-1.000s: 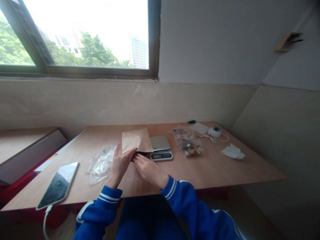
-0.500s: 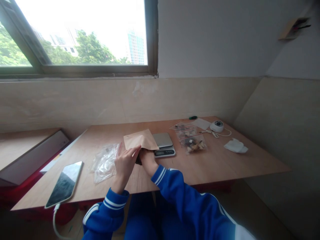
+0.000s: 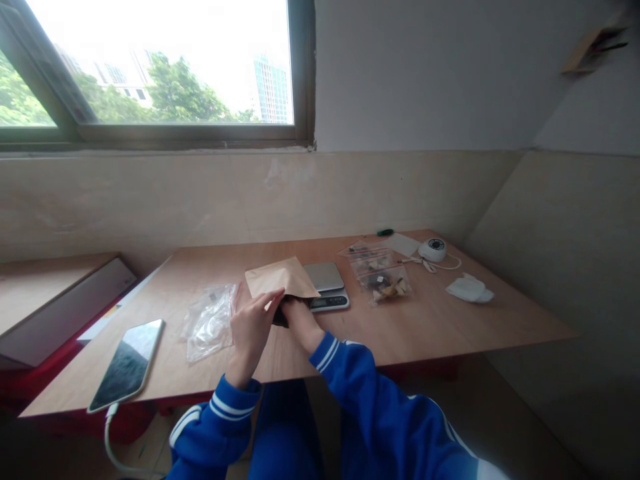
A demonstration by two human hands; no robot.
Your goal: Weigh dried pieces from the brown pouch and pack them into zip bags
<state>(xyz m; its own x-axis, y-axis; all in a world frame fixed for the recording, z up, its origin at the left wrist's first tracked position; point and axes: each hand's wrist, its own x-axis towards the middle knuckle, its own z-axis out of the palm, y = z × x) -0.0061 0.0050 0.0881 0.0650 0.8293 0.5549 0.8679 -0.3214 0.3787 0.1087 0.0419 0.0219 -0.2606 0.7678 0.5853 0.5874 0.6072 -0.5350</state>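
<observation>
A brown paper bag lies tilted over the table, its dark mouth facing me. My left hand pinches the near edge of the bag, thumb and fingers closed on it. My right hand reaches into the bag's mouth, and its fingers are hidden by the paper. Just behind and to the right of the bag is a digital scale with a metal plate, partly covered by the bag.
Empty clear plastic bags lie left, beside a phone with a cable. To the right are zip bags with dried pieces, a white dome-shaped device, a crumpled white tissue and a green-handled tool.
My right wrist has shifted slightly right and down at the bag's mouth. The left hand keeps its pinch on the bag; the view has tilted a little.
</observation>
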